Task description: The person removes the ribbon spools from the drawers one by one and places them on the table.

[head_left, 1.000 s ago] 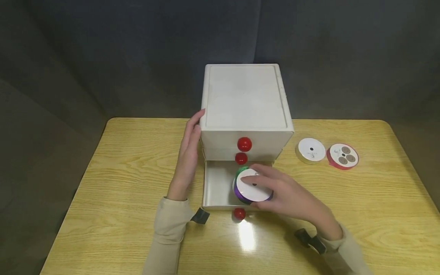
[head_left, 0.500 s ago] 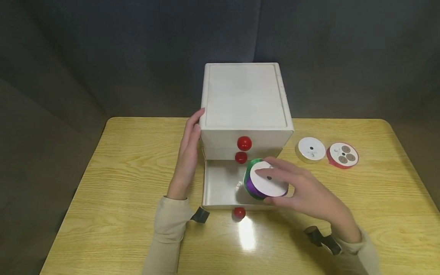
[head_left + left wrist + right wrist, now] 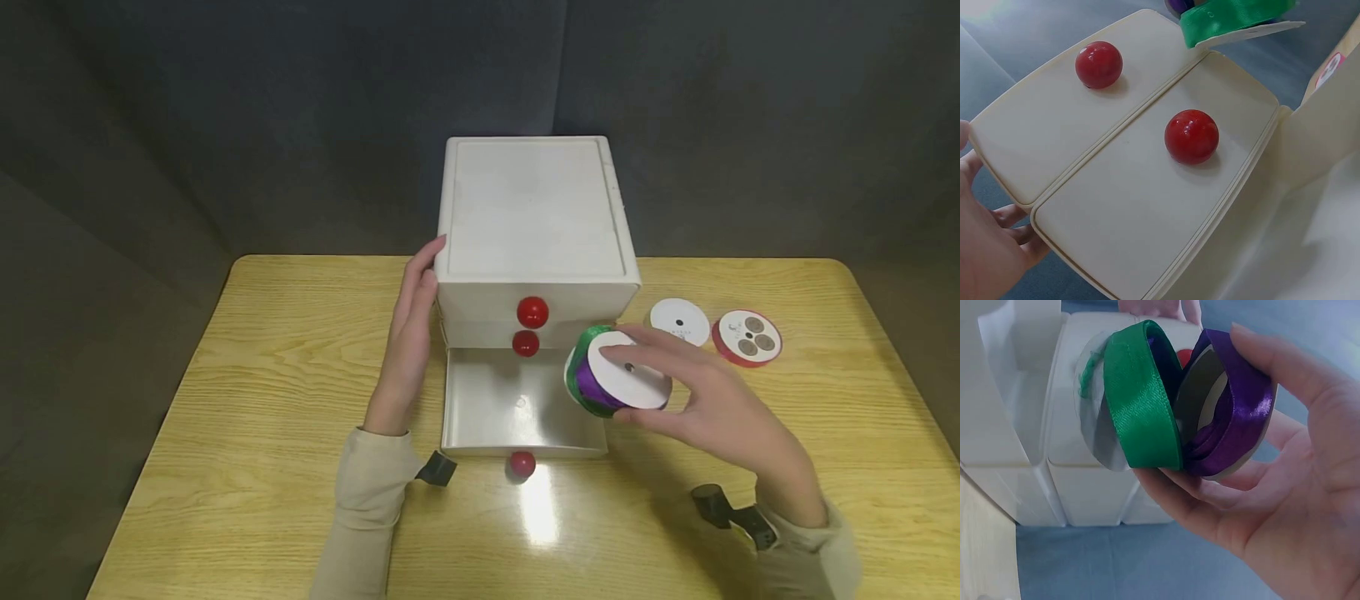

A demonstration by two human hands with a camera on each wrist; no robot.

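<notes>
My right hand (image 3: 720,408) grips two ribbon spools together just above the right side of the pulled-out bottom drawer (image 3: 487,408). One is a purple ribbon spool (image 3: 1250,412) with a white disc face. Against it lies a green ribbon spool (image 3: 1144,406), tilted, its ribbon bulging off the core in the right wrist view. With straight fingers my left hand (image 3: 407,342) rests against the left side of the white drawer unit (image 3: 536,208). The left wrist view shows part of that hand beside the two closed drawer fronts, with the green spool above them.
Two more spools lie on the wooden table (image 3: 300,375) right of the unit: a white-faced spool (image 3: 667,317) and a pink-edged spool (image 3: 738,350). Red ball knobs mark the drawers, including the bottom drawer's knob (image 3: 522,464). A dark curtain (image 3: 337,125) hangs behind.
My right hand has lifted the two spools up and to the right, away from the middle of the bottom drawer. The left hand has stayed at the unit's side.
</notes>
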